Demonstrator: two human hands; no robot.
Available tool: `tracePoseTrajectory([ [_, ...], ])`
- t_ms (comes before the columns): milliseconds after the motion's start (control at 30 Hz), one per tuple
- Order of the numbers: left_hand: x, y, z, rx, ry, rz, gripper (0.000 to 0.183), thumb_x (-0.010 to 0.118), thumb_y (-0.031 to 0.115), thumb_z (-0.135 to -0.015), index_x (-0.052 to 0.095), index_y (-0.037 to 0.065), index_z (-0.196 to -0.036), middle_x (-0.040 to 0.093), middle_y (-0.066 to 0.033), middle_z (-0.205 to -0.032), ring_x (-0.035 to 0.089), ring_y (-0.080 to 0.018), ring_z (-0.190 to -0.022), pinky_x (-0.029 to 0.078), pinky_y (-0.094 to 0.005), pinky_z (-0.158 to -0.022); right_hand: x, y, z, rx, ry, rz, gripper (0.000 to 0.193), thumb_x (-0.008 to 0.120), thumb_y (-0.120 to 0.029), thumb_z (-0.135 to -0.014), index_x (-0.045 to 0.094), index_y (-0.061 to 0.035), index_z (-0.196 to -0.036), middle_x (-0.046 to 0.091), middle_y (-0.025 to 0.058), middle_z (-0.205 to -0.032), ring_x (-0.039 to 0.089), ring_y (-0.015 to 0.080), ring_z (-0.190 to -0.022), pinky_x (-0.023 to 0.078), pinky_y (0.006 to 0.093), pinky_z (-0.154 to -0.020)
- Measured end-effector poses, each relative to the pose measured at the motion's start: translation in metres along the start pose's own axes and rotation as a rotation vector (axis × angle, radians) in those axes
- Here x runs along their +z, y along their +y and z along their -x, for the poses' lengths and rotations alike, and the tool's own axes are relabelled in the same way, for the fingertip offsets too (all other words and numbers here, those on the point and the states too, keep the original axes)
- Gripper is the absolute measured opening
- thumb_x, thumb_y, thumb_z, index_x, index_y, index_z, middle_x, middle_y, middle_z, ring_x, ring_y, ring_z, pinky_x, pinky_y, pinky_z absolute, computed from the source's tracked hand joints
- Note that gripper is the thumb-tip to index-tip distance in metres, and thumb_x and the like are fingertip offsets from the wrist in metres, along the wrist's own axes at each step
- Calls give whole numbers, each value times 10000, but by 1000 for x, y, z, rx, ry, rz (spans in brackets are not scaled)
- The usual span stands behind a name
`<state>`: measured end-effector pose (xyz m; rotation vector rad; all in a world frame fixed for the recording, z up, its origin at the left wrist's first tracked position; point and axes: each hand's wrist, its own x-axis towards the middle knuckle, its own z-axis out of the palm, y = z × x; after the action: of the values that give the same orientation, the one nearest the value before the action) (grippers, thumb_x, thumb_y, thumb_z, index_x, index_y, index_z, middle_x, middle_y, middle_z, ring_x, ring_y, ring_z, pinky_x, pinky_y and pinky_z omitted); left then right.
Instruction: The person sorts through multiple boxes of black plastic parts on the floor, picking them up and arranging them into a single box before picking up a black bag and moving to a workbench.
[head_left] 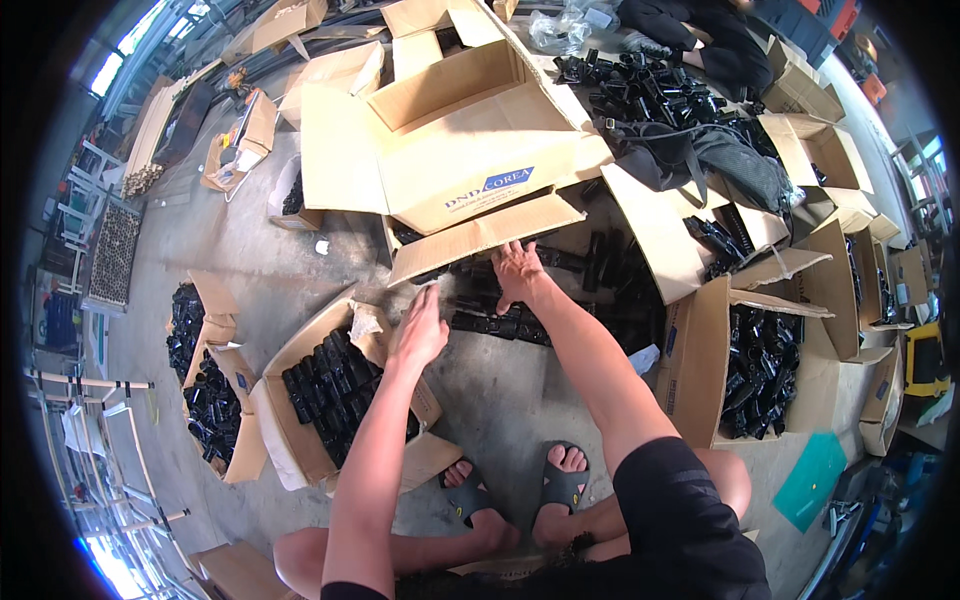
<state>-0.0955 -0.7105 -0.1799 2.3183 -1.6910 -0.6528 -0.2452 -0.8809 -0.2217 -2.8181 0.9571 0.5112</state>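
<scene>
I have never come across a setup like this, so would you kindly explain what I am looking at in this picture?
There is no machine here: these are a person's own bare hands. The one picture comes from a wide fisheye camera worn on the head and looking down, so straight edges bend near the rim.

The left hand is near the lower edge of a cardboard flap on a large open carton. The right hand is at that edge, fingers spread. I see nothing clearly held in either; exact contact is hard to tell.

Dark parts lie on the concrete floor below the flap, and more fill the open boxes around.
</scene>
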Motion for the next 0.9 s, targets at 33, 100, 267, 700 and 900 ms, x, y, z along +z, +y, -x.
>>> tracePoseTrajectory([
  [33,9,-4,-21,28,-3,-90,711,605,31,-813,290,-38,-1447,354,-260,-1474,361,-385,-1369,305,-414,-1153,-2,1,-2,-11,-10,-47,1221,903,-578,-453,358,16,-1371,473,147,-1337,440,310,-1274,389,528,-1024],
  [100,24,-15,-56,66,9,-271,685,574,9,-812,301,-38,-1439,352,-270,-1471,365,-391,-1365,308,-425,-1150,5,-5,-6,-48,-46,-160,1219,915,-536,-464,341,47,-1368,471,166,-1352,446,332,-1277,395,504,-1036],
  [267,56,-19,-109,-34,-23,-246,556,529,40,-839,400,-63,-1370,466,-299,-1367,455,-400,-1294,349,-452,-1118,38,26,-10,-64,54,-190,1012,912,-522,-512,438,27,-1218,642,157,-1146,615,301,-1104,489,402,-931],
  [700,20,-43,-77,-266,-172,106,396,657,54,-782,587,50,-1172,621,-206,-1185,579,-341,-1158,453,-403,-995,33,13,17,145,-140,-403,812,840,-440,-592,553,36,-1183,656,157,-1154,647,256,-1077,527,355,-907],
  [900,27,21,-50,213,-299,-94,590,621,-39,-737,569,143,-1296,454,-161,-1437,399,-308,-1359,339,-427,-1113,54,69,45,311,-24,-806,589,841,-403,-581,653,26,-938,690,160,-952,679,260,-919,546,346,-801],
])
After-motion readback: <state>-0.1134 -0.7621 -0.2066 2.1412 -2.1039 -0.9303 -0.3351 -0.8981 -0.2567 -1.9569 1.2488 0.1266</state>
